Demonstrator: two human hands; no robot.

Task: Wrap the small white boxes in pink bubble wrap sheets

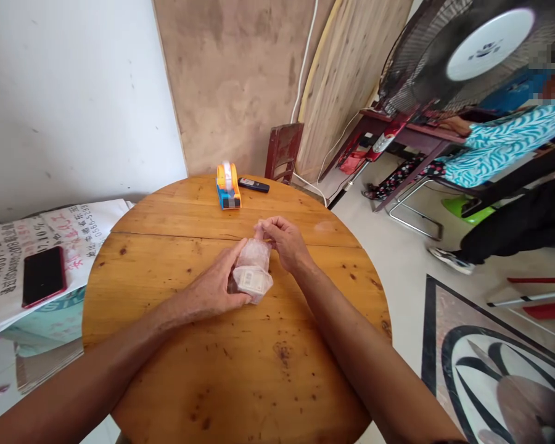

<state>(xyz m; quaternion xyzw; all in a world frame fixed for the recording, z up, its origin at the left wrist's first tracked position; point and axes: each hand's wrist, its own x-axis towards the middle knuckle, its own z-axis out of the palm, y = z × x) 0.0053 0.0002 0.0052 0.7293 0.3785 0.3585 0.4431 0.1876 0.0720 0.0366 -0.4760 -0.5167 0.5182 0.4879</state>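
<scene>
On the round wooden table (pixel 240 364) lies a small box wrapped in bubble wrap (pixel 253 271), with a printed label showing at its near end. My left hand (pixel 219 274) grips the package from its left side, thumb at the near edge and fingers along the far side. At the package's far right corner, my right hand (pixel 284 240) has thumb and forefinger pinched together by the wrap's edge. Whether a bit of the wrap or tape is between those fingertips is too small to make out.
A blue and orange tape dispenser (pixel 229 187) and a dark box cutter or remote-like object (pixel 254 185) lie at the far edge. A phone (pixel 44 275) rests on printed sacking at left. A wooden chair (pixel 283 151), standing fan (pixel 444 55) and seated person (pixel 504 145) are beyond.
</scene>
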